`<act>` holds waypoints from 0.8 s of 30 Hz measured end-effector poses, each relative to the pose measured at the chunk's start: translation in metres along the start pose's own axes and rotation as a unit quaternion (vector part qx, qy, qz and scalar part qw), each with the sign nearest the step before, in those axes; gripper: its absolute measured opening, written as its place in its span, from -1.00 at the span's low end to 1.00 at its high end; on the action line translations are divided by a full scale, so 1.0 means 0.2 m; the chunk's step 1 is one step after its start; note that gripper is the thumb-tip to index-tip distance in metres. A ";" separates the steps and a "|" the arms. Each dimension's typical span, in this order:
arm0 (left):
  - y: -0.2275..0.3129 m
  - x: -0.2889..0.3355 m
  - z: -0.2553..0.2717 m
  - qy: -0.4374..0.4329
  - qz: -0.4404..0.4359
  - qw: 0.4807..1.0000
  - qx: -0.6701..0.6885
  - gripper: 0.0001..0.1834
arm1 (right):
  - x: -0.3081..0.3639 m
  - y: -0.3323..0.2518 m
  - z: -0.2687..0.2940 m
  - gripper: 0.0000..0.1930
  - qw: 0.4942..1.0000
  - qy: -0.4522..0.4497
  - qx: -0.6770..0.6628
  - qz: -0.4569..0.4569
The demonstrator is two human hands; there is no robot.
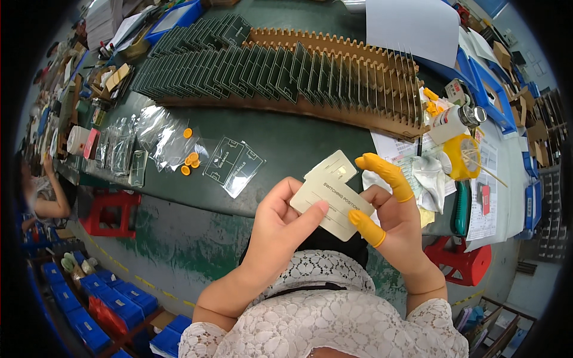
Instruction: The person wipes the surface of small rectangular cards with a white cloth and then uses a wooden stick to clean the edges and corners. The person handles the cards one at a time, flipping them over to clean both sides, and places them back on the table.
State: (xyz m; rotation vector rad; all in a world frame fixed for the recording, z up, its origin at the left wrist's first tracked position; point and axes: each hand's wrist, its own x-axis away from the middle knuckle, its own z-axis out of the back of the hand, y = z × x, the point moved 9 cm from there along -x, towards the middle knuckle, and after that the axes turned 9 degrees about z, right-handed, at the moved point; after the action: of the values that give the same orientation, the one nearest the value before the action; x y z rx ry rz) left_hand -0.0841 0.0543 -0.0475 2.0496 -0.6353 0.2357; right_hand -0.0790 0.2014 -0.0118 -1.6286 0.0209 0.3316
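Two cream cards with dark print are held in front of me, overlapping. My left hand [279,224] pinches the nearer card [334,225], with its thumb across the printed face. The farther card [333,164] pokes out behind its upper edge. At the right edge of the nearer card is my right hand [397,221], with yellow finger cots on thumb and index finger. Its thumb presses on the face, bent fingers sit behind the edge, and the index finger is raised off the cards. Beyond my left hand, dark green printed cards in clear sleeves [234,164] lie on the table.
A long brown slotted rack [352,116] full of dark green cards [227,71] spans the table's far side. Orange rings [188,132] and clear bags [161,134] lie left. A white bottle [449,123] and yellow tape roll [463,157] stand right. Red stools [110,212] are below.
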 end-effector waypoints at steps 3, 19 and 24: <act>0.02 0.00 0.01 0.006 -0.012 1.000 -0.009 -0.86 | 0.01 0.01 -0.01 -0.24 1.000 -0.012 -0.005 0.003; 0.06 0.00 0.07 0.031 -0.026 0.999 -0.034 -0.86 | 0.02 0.05 0.14 -0.40 0.999 0.041 -0.027 0.008; 0.05 0.00 0.06 0.047 -0.015 0.998 -0.038 -0.87 | 0.02 0.05 0.13 -0.41 0.998 0.038 -0.048 0.005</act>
State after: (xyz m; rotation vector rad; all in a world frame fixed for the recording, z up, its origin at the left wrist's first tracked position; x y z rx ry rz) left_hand -0.0908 0.0406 -0.0463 1.9628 -0.5469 0.2840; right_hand -0.0831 0.2269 -0.0243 -1.7359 0.0718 0.2820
